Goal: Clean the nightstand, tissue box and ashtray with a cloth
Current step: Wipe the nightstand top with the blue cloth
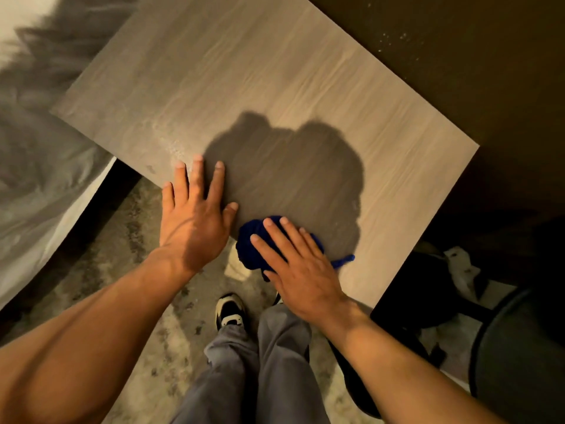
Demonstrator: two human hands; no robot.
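Wiping nightstand top with blue cloth; tissue box and ashtray not in view.

Right hand (301, 267) lies flat on the cloth (260, 243), fingers (276, 231) spread apart and pressing down, not clamped; cloth is bunched at the near edge of the nightstand tabletop (275, 87), partly overhanging it; left hand (195, 215) flat on the same near edge, just left of the cloth, fingers apart, holding nothing, likely bracing; bed (33, 191) left of the nightstand, person's shoe (230, 310) on the floor below its near edge. Judgement: cloth is soft, light, limp, will bunch and slide easily; best handled by palm pressure on top, or pinched at the loose tail sticking out right of the hand; pale speckled patch near left hand looks unwiped.
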